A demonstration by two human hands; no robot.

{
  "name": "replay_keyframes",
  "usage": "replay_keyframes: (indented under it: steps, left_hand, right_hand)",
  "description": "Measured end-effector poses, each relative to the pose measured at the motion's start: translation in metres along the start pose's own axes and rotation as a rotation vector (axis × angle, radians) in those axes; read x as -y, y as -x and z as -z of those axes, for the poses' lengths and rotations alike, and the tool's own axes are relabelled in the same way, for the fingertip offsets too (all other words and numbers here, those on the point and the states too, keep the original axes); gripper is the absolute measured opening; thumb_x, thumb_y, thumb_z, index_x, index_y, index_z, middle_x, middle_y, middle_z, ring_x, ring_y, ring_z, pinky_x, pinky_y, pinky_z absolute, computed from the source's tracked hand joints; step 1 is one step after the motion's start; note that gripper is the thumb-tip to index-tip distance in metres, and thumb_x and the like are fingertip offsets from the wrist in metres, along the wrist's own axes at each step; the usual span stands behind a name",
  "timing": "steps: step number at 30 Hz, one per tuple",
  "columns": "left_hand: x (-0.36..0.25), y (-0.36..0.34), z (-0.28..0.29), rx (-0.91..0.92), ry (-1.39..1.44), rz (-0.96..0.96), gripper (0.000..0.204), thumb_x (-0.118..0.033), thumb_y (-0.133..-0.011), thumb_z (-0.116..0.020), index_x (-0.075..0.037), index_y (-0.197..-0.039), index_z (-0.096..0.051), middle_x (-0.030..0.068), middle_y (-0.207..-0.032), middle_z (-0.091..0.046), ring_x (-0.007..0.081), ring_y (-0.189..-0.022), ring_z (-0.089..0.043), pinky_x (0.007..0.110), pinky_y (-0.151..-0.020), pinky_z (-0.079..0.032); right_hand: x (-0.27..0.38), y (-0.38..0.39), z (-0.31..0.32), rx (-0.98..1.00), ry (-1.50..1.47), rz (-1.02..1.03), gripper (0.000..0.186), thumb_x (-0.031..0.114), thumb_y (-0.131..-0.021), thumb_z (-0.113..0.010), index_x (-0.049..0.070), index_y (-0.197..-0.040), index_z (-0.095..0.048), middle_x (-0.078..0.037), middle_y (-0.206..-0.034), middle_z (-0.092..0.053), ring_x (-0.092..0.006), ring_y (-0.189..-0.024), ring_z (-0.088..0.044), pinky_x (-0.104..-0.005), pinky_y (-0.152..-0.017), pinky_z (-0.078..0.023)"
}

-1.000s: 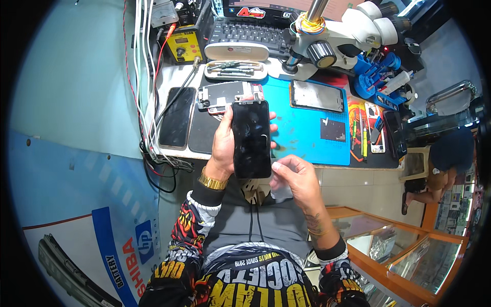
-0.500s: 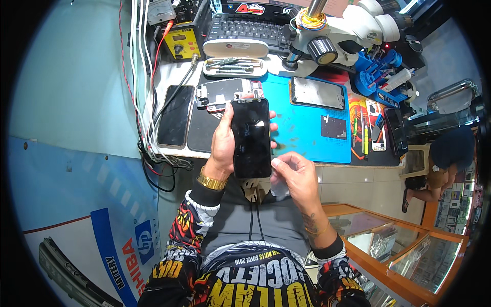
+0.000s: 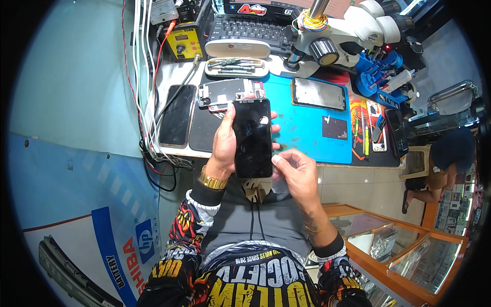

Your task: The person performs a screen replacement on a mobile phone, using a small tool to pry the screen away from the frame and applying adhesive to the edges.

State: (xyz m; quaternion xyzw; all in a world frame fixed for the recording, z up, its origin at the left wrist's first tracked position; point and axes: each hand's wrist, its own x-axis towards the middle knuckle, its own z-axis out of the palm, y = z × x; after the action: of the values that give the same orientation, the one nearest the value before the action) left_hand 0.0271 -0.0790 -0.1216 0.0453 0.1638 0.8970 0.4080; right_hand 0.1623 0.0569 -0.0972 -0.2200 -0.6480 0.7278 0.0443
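Observation:
A black phone screen [image 3: 253,140] lies face up in my left hand [image 3: 223,143], above the bench's front edge. My left thumb runs along its left side, and the fingertips show past its right edge. At the screen's lower right corner, my right hand [image 3: 300,176] is closed in a pinch, thumb against forefinger. A piece of clear plastic film [image 3: 280,185] hangs from that pinch; whether it still touches the screen I cannot tell. Beyond the screen, an opened phone [image 3: 225,93] with its inner parts exposed rests on the mat.
A dark phone [image 3: 177,115] lies at the left beside cables. On the blue mat [image 3: 302,135] sit a silver-backed panel [image 3: 319,93] and a small dark sheet [image 3: 334,127]. A microscope [image 3: 353,33], tool case [image 3: 237,67] and screwdrivers [image 3: 366,139] surround them. Someone sits at far right [image 3: 452,153].
Both hands keep almost the same hold. The bright reflection on the screen has shifted a little, and the whole view has slid slightly.

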Motion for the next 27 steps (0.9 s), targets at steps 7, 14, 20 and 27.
replay_keyframes:
  steps: [7, 14, 20, 27]
  left_hand:
    - [-0.0019, 0.0009, 0.0006, -0.033, -0.011, 0.022, 0.062, -0.061, -0.11, -0.025, -0.019, -0.155, -0.035, 0.0245, -0.138, -0.059, 0.0379, -0.115, -0.068, 0.058, -0.088, -0.062]
    - [-0.0008, 0.0019, -0.003, -0.034, -0.097, -0.02, 0.063, -0.06, -0.11, -0.027, -0.016, -0.154, -0.037, 0.0248, -0.137, -0.06, 0.0374, -0.114, -0.069, 0.057, -0.086, -0.063]
    - [-0.0002, 0.0014, -0.0015, -0.04, -0.09, -0.017, 0.063, -0.06, -0.11, -0.028, -0.016, -0.155, -0.037, 0.0249, -0.137, -0.06, 0.0373, -0.114, -0.069, 0.057, -0.086, -0.064]
    - [0.0004, 0.0013, -0.0014, -0.06, -0.094, -0.019, 0.063, -0.06, -0.111, -0.027, -0.016, -0.155, -0.036, 0.0252, -0.137, -0.06, 0.037, -0.113, -0.069, 0.056, -0.086, -0.064]
  right_hand:
    - [0.0034, -0.0003, -0.0025, -0.016, 0.045, 0.011, 0.013, 0.01, -0.098, -0.073, -0.002, -0.093, -0.07, -0.002, -0.073, -0.066, -0.0089, -0.063, -0.062, -0.0245, -0.059, -0.051]
    - [0.0031, -0.0016, -0.0015, -0.024, 0.076, 0.017, 0.016, 0.013, -0.1, -0.072, -0.003, -0.096, -0.072, 0.001, -0.074, -0.068, -0.0051, -0.065, -0.061, -0.0225, -0.059, -0.052]
    - [0.0053, -0.0023, -0.0018, -0.023, 0.086, 0.028, 0.016, 0.013, -0.1, -0.072, -0.003, -0.097, -0.073, 0.001, -0.075, -0.068, -0.0044, -0.065, -0.061, -0.0223, -0.059, -0.053]
    - [0.0041, -0.004, -0.0021, -0.032, 0.081, 0.039, 0.016, 0.012, -0.1, -0.072, -0.004, -0.096, -0.073, 0.0, -0.076, -0.068, -0.0044, -0.064, -0.06, -0.0225, -0.058, -0.052]
